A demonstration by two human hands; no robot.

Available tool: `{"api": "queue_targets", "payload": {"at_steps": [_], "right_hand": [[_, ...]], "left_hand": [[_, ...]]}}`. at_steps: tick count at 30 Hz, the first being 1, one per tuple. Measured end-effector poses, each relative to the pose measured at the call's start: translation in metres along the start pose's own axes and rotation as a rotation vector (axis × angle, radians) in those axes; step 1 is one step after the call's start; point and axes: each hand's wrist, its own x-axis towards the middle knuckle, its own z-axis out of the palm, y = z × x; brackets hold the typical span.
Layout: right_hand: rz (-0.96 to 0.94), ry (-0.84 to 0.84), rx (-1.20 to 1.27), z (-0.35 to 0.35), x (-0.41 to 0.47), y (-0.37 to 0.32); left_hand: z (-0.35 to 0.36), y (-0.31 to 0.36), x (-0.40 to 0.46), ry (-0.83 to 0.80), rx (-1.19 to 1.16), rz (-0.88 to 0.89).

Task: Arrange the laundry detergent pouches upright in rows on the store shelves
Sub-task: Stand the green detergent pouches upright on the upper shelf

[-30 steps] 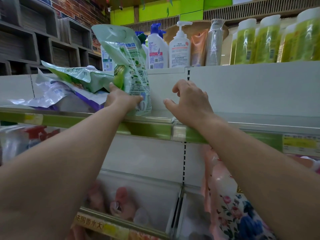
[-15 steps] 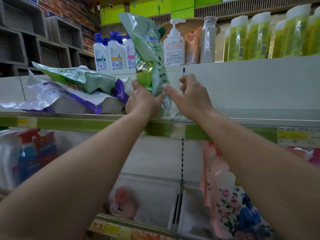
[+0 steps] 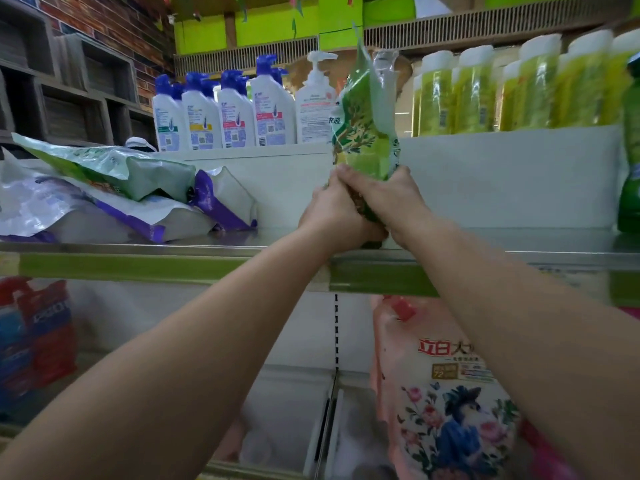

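Observation:
A green detergent pouch (image 3: 367,126) stands upright near the middle of the metal shelf (image 3: 145,249). My left hand (image 3: 332,213) and my right hand (image 3: 391,199) both clasp its lower part, fingers wrapped around it. Its base is hidden behind my hands. To the left, another green pouch (image 3: 114,168) lies flat on top of white-and-purple pouches (image 3: 138,216), which also lie flat in a loose pile on the same shelf.
White shampoo bottles (image 3: 225,109) with blue caps and yellow-green bottles (image 3: 512,88) line the shelf behind. A green bottle (image 3: 628,188) stands at the right edge. Below hang a pink floral pouch (image 3: 446,393) and red-blue packs (image 3: 34,337).
The green pouch has moved right along the shelf and now stands upright. My right hand, open and beside it before, has closed onto its lower part next to my left hand.

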Motion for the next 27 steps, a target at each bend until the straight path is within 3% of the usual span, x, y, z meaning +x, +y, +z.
{"api": "queue_targets", "payload": {"at_steps": [3, 7, 12, 14, 19, 21, 27], "right_hand": [[0.071, -0.001, 0.077, -0.02, 0.007, -0.001], [0.013, 0.103, -0.011, -0.039, 0.013, -0.001], [-0.028, 0.172, -0.06, -0.063, 0.022, -0.001], [-0.012, 0.164, -0.047, -0.072, 0.026, -0.001], [0.016, 0.098, 0.085, -0.094, 0.033, 0.002], [0.034, 0.084, 0.124, -0.103, 0.036, 0.005], [0.07, 0.115, 0.117, -0.123, 0.044, 0.008]], "left_hand": [[0.005, 0.013, -0.002, -0.087, -0.108, 0.021], [0.016, 0.028, -0.004, -0.193, -0.392, 0.032], [0.027, 0.041, -0.001, -0.212, -0.554, -0.032], [0.028, 0.045, 0.003, -0.148, -0.57, -0.054], [0.032, 0.04, 0.017, 0.254, -0.456, -0.078], [0.032, 0.035, 0.026, 0.297, -0.436, -0.156], [0.039, 0.04, 0.039, -0.042, -0.743, -0.321]]}}
